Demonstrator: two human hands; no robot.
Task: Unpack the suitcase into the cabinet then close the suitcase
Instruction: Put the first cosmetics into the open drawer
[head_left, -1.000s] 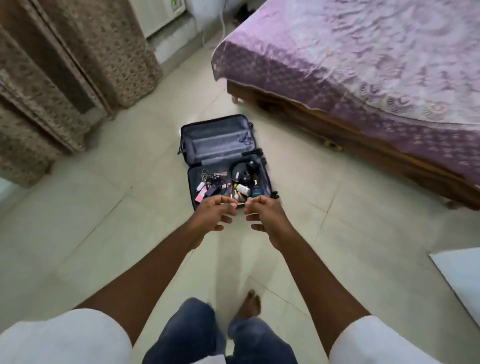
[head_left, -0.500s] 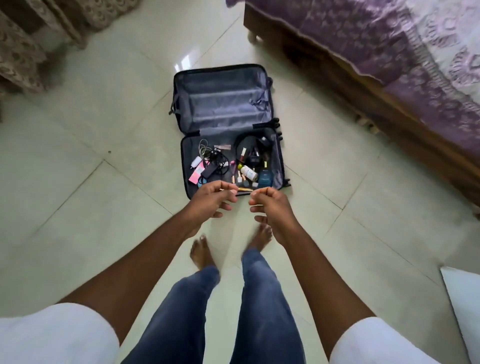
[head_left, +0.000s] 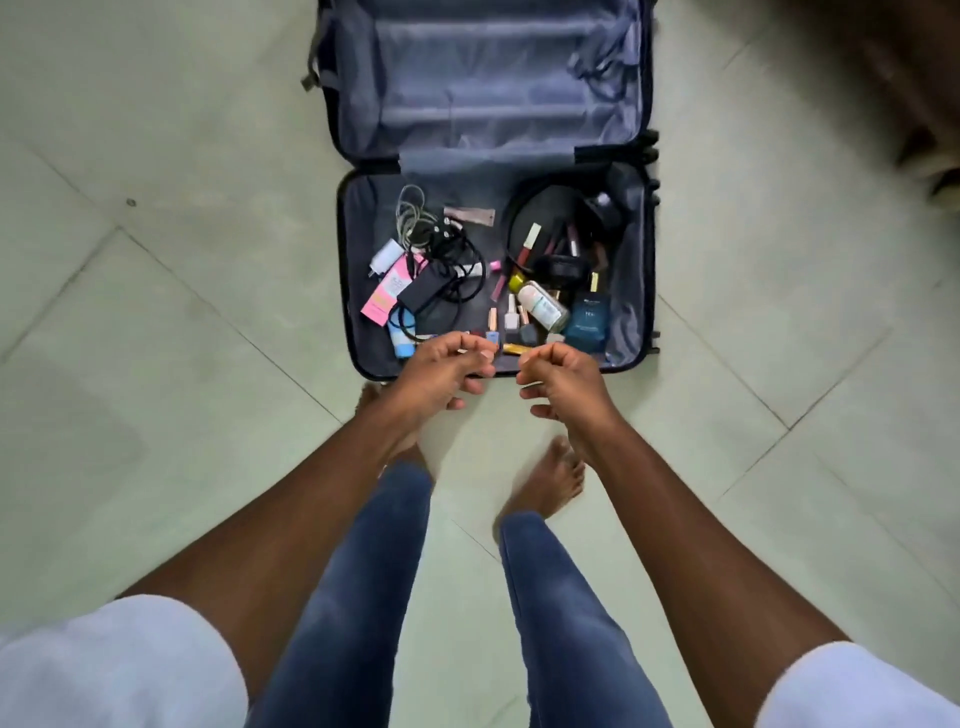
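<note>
Pale green floor tiles (head_left: 156, 364) run under everything, their seams crossing on the diagonal. Both hands hang above the near edge of the suitcase (head_left: 488, 156), close together but apart: the left hand (head_left: 441, 371) and the right hand (head_left: 563, 376) each have the fingers loosely curled, thumb near forefinger, and neither grips anything. Two bare feet stand just behind the case, below the hands.

The suitcase lies flat and fully open. Its far half holds only grey lining and straps. Its near half is crowded: a tangle of black cables (head_left: 452, 270) with a charger brick on the left, a white plug (head_left: 385, 255), a pink packet (head_left: 387, 293), a clear bottle with a white cap (head_left: 543, 306), a dark blue box (head_left: 587, 325), and several small nail-polish bottles (head_left: 511, 317), their number unclear because the hands cover some of them.
</note>
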